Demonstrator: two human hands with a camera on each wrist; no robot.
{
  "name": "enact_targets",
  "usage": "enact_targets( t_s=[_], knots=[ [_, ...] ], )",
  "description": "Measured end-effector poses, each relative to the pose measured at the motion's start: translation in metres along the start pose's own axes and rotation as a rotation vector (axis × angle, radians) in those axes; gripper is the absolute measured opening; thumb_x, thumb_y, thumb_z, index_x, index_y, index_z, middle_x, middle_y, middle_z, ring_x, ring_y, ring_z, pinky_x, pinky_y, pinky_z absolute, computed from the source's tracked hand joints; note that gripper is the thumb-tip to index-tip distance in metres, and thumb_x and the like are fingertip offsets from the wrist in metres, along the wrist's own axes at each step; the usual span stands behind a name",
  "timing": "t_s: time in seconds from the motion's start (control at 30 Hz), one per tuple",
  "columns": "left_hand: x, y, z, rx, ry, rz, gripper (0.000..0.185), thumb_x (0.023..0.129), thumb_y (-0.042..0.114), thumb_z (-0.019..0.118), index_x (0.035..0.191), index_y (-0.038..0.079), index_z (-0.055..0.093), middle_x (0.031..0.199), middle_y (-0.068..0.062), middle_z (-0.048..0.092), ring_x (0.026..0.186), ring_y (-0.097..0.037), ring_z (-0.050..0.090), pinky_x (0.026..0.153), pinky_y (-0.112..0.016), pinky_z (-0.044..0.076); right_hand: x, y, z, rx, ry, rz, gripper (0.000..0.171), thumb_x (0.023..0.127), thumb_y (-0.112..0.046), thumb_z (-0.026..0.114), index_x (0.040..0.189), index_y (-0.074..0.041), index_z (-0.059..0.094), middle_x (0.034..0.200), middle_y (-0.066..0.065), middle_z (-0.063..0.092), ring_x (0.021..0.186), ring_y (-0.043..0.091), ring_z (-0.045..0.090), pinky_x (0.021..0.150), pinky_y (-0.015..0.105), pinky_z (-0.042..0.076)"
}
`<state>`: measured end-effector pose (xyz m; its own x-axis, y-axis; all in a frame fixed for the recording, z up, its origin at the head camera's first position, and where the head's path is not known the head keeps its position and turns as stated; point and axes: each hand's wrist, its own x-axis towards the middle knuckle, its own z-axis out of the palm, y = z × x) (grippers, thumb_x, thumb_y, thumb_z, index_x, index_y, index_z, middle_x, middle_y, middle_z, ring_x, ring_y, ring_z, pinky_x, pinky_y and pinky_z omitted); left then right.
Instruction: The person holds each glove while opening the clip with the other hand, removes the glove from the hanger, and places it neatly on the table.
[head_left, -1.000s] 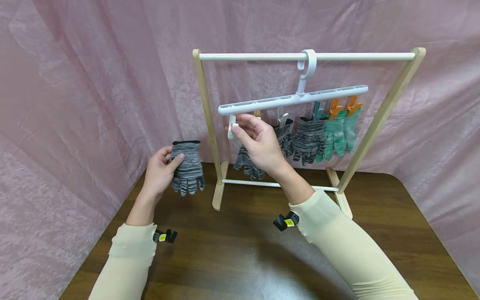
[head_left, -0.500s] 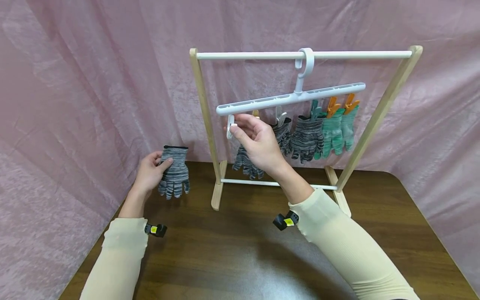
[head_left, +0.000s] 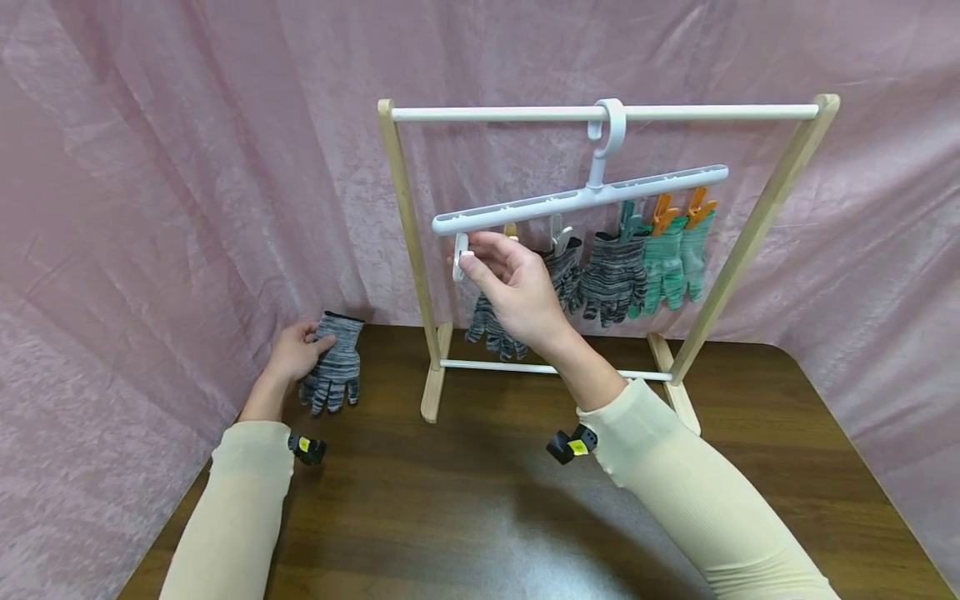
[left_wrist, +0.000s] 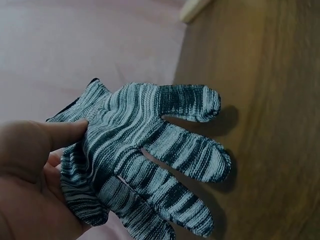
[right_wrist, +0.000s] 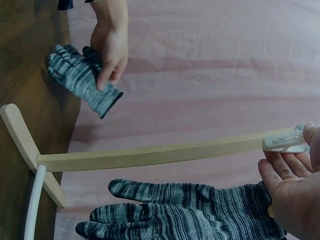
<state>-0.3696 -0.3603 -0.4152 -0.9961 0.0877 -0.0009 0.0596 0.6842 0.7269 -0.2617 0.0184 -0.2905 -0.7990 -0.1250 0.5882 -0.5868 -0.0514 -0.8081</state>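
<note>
My left hand (head_left: 294, 353) pinches a grey and black striped knit glove (head_left: 337, 360) near its cuff, low over the table's far left part. In the left wrist view the thumb presses on the glove (left_wrist: 135, 130), whose fingers point toward the wood. Up at the left end of the white hanger (head_left: 517, 212), my right hand (head_left: 521, 287) pinches a white clothespin (head_left: 460, 257). The right wrist view shows this clothespin (right_wrist: 285, 142) between thumb and fingers. Behind the right hand hangs another striped glove (head_left: 491, 329), partly hidden.
The hanger hooks over the white rod of a wooden rack (head_left: 408, 208). More striped gloves (head_left: 611, 279) and green gloves (head_left: 667, 271) hang from clothespins along its right part. The brown table (head_left: 450, 517) lies below, with a pink curtain (head_left: 225, 167) behind.
My left hand has moved left and down with the striped glove, bringing it close to the table. The right hand keeps its hold on the white clothespin.
</note>
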Motion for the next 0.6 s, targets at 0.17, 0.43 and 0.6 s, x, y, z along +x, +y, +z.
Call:
enact_targets(
  t_s=[0.17,0.43,0.6],
  knots=[
    [0.009,-0.017,0.005,0.020,-0.016,-0.021,0.060,0.111,0.019,0.059,0.153,-0.018,0.037,0.156,-0.041,0.037,0.145,-0.056,0.036,0.116,-0.064,0.036,0.000,0.002,0.000,0.003,0.008,-0.013,0.031,0.106,-0.002,0.063,0.136,0.009,0.063,0.123,0.022,0.072,0.116,0.033,0.070,0.101,0.038,0.055],
    [0.017,-0.031,0.021,0.086,0.004,-0.015,0.050,0.109,0.017,0.060,0.143,-0.017,0.049,0.145,-0.041,0.050,0.137,-0.055,0.047,0.111,-0.064,0.040,0.000,0.003,0.001,0.019,0.015,-0.007,0.032,0.106,-0.001,0.063,0.136,0.009,0.062,0.122,0.022,0.073,0.113,0.027,0.071,0.100,0.038,0.056],
    [0.019,-0.034,0.027,0.135,-0.011,-0.052,0.055,0.109,0.020,0.060,0.148,-0.016,0.045,0.142,-0.042,0.050,0.133,-0.056,0.049,0.108,-0.064,0.042,0.000,0.003,0.001,0.010,0.018,-0.013,0.031,0.106,-0.001,0.063,0.135,0.010,0.063,0.121,0.022,0.073,0.112,0.027,0.072,0.100,0.039,0.056]
  ],
)
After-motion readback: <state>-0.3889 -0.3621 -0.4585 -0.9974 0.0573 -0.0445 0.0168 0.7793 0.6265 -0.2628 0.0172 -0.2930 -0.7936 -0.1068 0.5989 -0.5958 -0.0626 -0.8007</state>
